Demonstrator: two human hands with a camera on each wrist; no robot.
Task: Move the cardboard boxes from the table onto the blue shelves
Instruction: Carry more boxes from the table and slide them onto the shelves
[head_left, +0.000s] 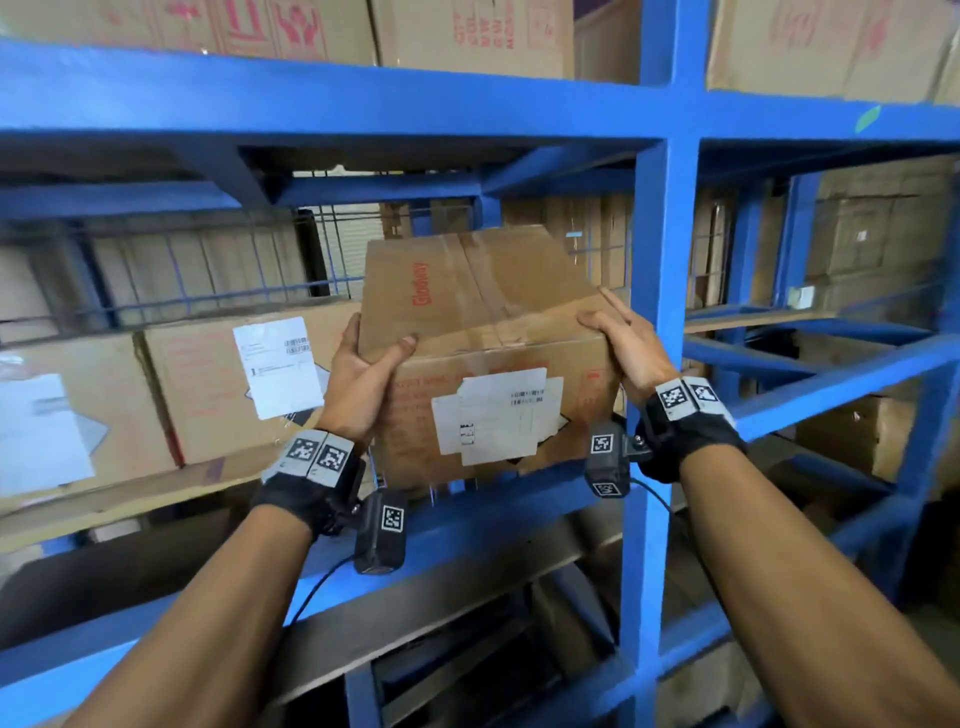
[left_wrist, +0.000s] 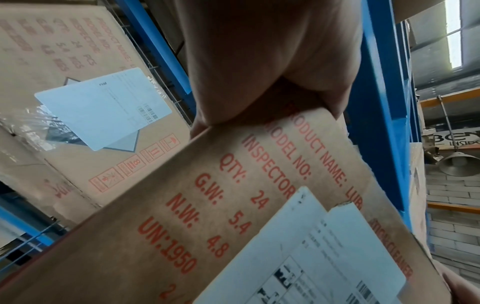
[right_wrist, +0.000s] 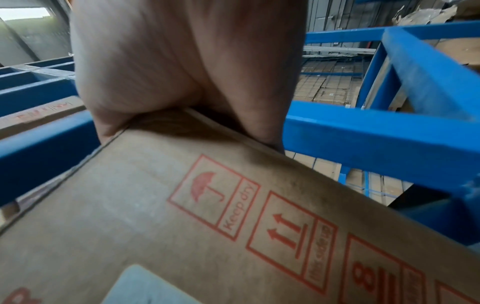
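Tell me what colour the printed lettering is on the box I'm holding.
Red, on the brown cardboard box; clearest in the left wrist view.

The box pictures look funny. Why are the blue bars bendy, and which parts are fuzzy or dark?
Head view: the wide lens bows the blue shelves; the edges blur, while the cardboard box stays fairly sharp. Left wrist view: the left hand is a dark, soft close-up, though the red print reads clearly. Right wrist view: the right hand is smeared, and a bright window glares top left.
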